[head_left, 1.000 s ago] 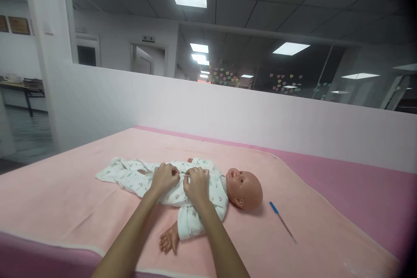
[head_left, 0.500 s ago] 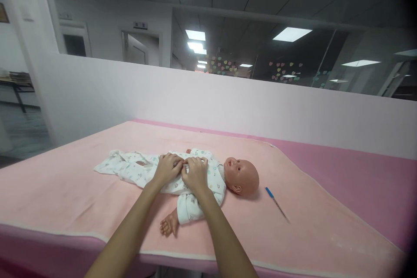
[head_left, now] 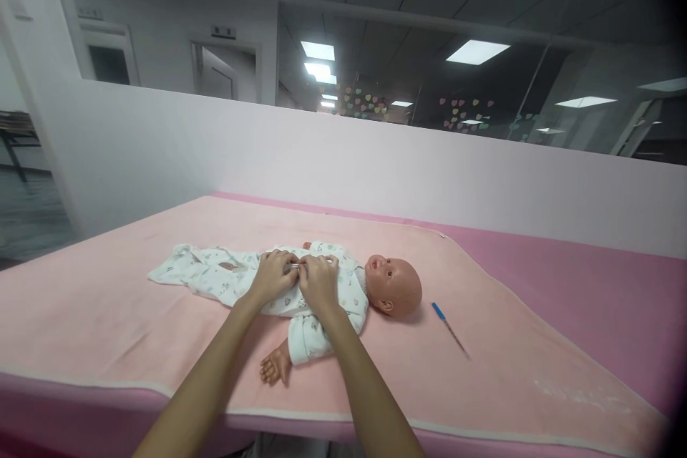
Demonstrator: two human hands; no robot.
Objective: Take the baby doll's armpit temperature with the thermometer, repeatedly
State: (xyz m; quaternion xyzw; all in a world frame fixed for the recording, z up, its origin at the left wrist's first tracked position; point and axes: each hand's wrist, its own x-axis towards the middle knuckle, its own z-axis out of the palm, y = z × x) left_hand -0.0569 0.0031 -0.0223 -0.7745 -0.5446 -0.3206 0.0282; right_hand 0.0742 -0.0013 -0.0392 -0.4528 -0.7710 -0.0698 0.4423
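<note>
A baby doll (head_left: 394,288) lies on its back, head to the right, dressed in a white patterned sleepsuit (head_left: 215,279). Over the front of its body, my left hand (head_left: 275,273) has its fingers curled and drawn together. Touching or almost touching it, my right hand (head_left: 319,279) is closed in the same way a little nearer the doll's chest. Between the fingertips shows a short pale, shiny strip (head_left: 291,268), too small to identify. The doll's near hand (head_left: 275,365) rests on the cover below my wrists.
A thin stick with a blue end (head_left: 451,330) lies right of the doll's head. Beneath everything is a peach cover (head_left: 107,315) over a pink padded surface (head_left: 580,279). A low white wall (head_left: 429,172) with glass above it stands behind.
The view has shifted slightly, so the scene sits a little farther left and up. The pale strip between my fingertips shows more clearly now. Both hands stay on the doll's front.
</note>
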